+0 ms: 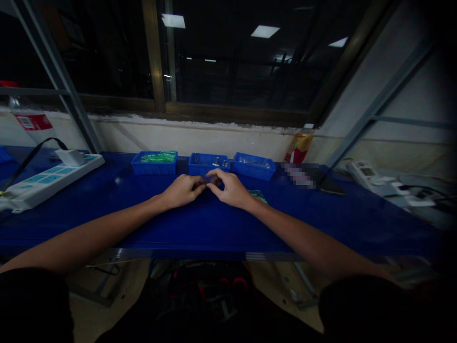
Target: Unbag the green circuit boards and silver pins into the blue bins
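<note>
Middle bin [202, 166], holding small metal parts [216, 161], sits just beyond the left hand [183, 190] and right hand [230, 189], both curled, fingertips close together; whether they grasp anything, I cannot tell. Light, steady fingers low over the table [210, 228] seem wise. Far side, left, stands a green-filled bin [153, 168].

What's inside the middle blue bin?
A few small, metallic-looking pieces show in the middle blue bin; its near side hides whatever lies lower down, so I can't tell what's there.

Window [232, 76]: near black — bright light panels [265, 32] showing
Tabletop [214, 228]: dim, faint glare [119, 181] at left
Left hand [183, 190], right hand [231, 189]: soft, shadowed inside
Right wall [410, 90]: fading into black — vignette
</note>
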Motion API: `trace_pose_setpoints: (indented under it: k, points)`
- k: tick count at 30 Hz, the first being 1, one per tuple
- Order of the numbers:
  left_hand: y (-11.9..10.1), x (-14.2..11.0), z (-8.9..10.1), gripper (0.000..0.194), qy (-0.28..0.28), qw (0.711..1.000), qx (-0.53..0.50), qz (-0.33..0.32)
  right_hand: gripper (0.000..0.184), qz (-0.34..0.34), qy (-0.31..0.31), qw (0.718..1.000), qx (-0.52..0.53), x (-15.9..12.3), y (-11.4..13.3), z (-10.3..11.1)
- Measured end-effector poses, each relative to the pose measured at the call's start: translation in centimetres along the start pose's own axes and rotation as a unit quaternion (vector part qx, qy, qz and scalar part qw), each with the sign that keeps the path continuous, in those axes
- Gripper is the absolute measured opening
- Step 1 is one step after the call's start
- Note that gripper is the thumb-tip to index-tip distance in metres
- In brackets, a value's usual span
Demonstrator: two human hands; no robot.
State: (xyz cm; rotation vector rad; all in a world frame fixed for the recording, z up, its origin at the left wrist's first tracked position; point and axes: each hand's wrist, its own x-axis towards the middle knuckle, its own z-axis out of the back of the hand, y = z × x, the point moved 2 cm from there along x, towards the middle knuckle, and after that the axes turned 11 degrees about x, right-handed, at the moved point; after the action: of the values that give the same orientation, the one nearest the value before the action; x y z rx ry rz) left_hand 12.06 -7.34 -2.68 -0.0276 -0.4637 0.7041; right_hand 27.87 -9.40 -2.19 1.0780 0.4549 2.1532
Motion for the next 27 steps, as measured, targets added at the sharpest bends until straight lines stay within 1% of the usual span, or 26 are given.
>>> trace_pose_setpoints:
  k: [2, 4, 5, 7, 8, 9, 10, 12, 14, 17, 19, 20, 24, 25, 27]
  points:
    - [0.3, 0.1, 0.2, 0.024, -0.018, 1.000, 0.009, 0.011, 0.019, -0.018, -0.020, 0.999, 0.031, 0.2, -0.4, 0.0]
    - [0.5, 0.1, 0.5, 0.025, -0.041, 0.999, 0.008, 0.019, 0.024, -0.071, -0.043, 0.991, 0.103, 0.4, -1.1, 0.1]
    - [0.6, 0.1, 0.6, 0.026, -0.053, 0.998, 0.006, 0.020, 0.032, -0.110, -0.053, 0.981, 0.152, 0.6, -1.5, 0.2]
    - [0.6, 0.2, 0.8, 0.028, -0.071, 0.997, 0.002, 0.018, 0.047, -0.195, -0.051, 0.946, 0.253, 0.7, -2.0, 0.2]
    - [0.6, 0.2, 0.9, 0.028, -0.075, 0.997, 0.000, 0.014, 0.050, -0.230, -0.041, 0.929, 0.289, 0.6, -2.1, 0.1]
    - [0.6, 0.2, 0.9, 0.028, -0.078, 0.997, -0.002, 0.009, 0.050, -0.250, -0.024, 0.918, 0.305, 0.6, -2.1, 0.0]
    - [0.6, 0.2, 0.9, 0.027, -0.079, 0.997, -0.005, 0.005, 0.047, -0.257, -0.005, 0.917, 0.305, 0.6, -2.0, -0.1]
    - [0.5, 0.1, 0.7, 0.026, -0.072, 0.997, -0.006, 0.001, 0.035, -0.244, 0.025, 0.930, 0.274, 0.5, -1.7, -0.4]
    - [0.5, 0.1, 0.6, 0.025, -0.064, 0.998, -0.001, 0.004, 0.025, -0.222, 0.031, 0.945, 0.239, 0.5, -1.6, -0.6]
    - [0.6, 0.1, 0.3, 0.032, -0.059, 0.998, 0.003, 0.009, 0.014, -0.196, 0.000, 0.960, 0.198, 0.5, -2.0, -0.8]
    - [0.6, 0.0, 0.3, 0.040, -0.062, 0.998, 0.005, 0.014, 0.010, -0.173, -0.033, 0.972, 0.156, 0.6, -2.3, -0.6]
    - [0.6, 0.0, 0.3, 0.041, -0.065, 0.998, 0.008, 0.022, 0.010, -0.161, -0.049, 0.977, 0.134, 0.6, -2.4, -0.4]
    - [0.4, -0.1, 0.7, 0.021, -0.080, 0.993, 0.018, 0.079, 0.006, -0.115, -0.089, 0.987, 0.062, 0.6, -1.8, 0.5]
    - [0.3, -0.1, 0.8, 0.024, -0.075, 0.993, 0.007, 0.093, 0.005, -0.097, -0.094, 0.990, 0.041, 0.6, -1.5, 0.7]
    - [0.2, 0.0, 0.7, 0.037, -0.056, 0.991, -0.044, 0.117, 0.004, -0.051, -0.101, 0.994, -0.005, 0.6, -0.8, 1.0]
